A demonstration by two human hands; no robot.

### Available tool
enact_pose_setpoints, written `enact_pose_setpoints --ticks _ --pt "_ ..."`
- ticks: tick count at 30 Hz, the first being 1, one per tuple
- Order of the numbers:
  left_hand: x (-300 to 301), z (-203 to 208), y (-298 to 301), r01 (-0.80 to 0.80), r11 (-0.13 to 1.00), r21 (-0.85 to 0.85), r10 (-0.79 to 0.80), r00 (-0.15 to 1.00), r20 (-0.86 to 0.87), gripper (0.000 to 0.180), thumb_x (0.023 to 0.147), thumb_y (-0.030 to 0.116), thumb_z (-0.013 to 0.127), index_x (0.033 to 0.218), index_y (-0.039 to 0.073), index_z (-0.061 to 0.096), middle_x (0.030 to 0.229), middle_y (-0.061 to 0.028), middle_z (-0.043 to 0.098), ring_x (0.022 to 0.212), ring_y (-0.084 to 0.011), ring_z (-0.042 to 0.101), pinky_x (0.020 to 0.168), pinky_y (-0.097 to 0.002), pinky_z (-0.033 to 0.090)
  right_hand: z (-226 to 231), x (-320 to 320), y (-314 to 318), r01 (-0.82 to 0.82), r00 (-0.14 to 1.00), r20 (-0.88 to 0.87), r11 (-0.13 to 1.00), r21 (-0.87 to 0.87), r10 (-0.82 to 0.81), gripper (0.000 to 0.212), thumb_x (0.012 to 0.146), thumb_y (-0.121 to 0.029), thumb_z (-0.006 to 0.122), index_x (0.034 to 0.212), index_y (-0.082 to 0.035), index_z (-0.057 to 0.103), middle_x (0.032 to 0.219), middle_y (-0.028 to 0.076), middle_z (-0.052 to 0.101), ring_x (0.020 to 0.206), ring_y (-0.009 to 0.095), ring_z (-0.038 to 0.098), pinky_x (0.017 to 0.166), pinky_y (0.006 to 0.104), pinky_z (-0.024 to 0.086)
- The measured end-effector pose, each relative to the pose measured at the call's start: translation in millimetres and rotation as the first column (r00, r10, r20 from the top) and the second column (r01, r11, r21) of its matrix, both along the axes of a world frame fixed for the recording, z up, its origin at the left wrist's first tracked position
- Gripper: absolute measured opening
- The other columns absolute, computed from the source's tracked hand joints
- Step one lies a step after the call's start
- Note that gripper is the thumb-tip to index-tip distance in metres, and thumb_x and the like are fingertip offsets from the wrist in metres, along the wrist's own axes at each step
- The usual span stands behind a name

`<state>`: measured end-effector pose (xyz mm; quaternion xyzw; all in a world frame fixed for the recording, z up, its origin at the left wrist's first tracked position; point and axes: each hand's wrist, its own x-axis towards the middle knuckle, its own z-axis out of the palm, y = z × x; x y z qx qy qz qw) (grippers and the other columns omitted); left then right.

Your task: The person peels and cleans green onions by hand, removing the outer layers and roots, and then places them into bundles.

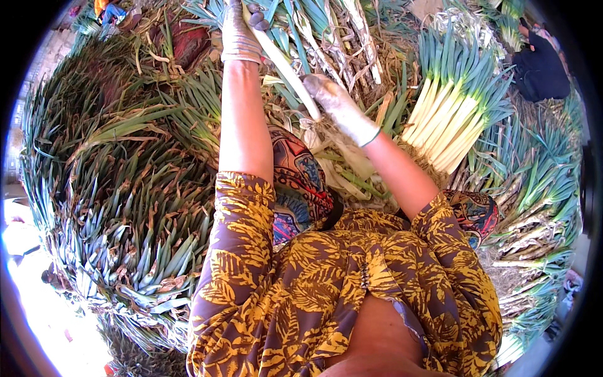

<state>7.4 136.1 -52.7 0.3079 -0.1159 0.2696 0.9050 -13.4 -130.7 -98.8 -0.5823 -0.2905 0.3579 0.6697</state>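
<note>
Dark green, brown-tipped leaves are massed at the far left in a broad, rounded heap of leek-like stalks point(138, 207), packed closely together with their withered ends showing. To the right of this heap, near the upper edge, the left hand point(240, 34), covered by a soiled whitish knit glove with grey fingertips, is curled around the upper part of a single long, pale, smooth stalk point(284, 63). The stalk is held at a slant, its whitish lower end pointed down and to the right. Just beside that lower end, the right hand point(339, 103) is seen in a matching stained glove, its fingers drawn together and directed at the stalk; whether the stalk is pinched there or merely touched cannot be told. Below the right hand, limp, yellowish peelings point(352, 169) are strewn. Farther right, clean white-and-green stalks point(449, 110) are laid side by side in a neat fan, roots towards the wearer. At the far right, rougher stalks with dry, brownish husks point(534, 226) are piled. By appearance, the fanned portion can be judged finished and the held stalk largely bared, while a great many stalks in both heaps seem left uncleaned.
</note>
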Motion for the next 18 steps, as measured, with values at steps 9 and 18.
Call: enact_pose_setpoints --ticks 9,18 --pt "19 1 -10 -0.107 0.99 -0.095 0.089 0.98 -0.18 0.026 0.101 0.037 0.043 0.099 0.011 0.045 0.075 -0.0047 0.051 0.053 -0.0138 0.042 0.045 -0.0287 0.038 -31 17 4 0.237 0.956 -0.167 0.97 -0.047 -0.241 0.033 0.098 -0.036 0.053 0.104 -0.005 0.063 0.071 0.002 0.06 0.053 0.008 0.051 0.047 0.0203 0.039" --pt "-4 7 -6 -0.262 0.964 -0.039 0.228 0.894 -0.385 0.046 0.079 0.044 0.073 0.098 0.01 0.048 0.076 -0.0043 0.048 0.062 -0.0172 0.048 0.054 -0.0312 0.043 -38 18 -32 0.353 0.641 0.733 0.762 -0.543 0.226 0.03 0.098 -0.021 0.039 0.1 -0.004 0.064 0.076 0.018 0.064 0.07 0.029 0.063 0.07 0.0441 0.052"
